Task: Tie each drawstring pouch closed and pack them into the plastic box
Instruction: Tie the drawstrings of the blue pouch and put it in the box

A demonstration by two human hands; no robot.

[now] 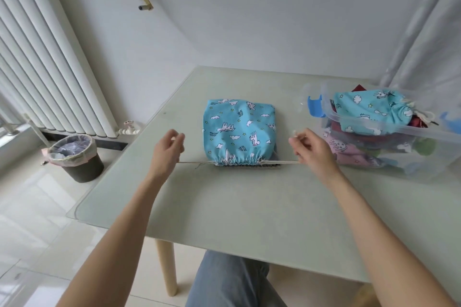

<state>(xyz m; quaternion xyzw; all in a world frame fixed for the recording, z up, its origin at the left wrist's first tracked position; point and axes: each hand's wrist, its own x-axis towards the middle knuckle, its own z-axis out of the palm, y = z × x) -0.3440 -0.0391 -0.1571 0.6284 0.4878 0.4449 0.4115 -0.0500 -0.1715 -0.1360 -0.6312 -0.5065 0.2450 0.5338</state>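
A person seated at a pale green table point(224, 207) pulls a cream drawstring point(192, 162) taut to both sides. The left hand point(166, 151) has its fingers curled around the cord's left end; the right hand point(311, 148) pinches the right-hand strands. Between them lies a blue pouch point(239, 129) printed with clouds and animals, its near edge gathered into pleats. To the right stands a clear plastic box point(389, 129) holding tied pouches, blue on top.
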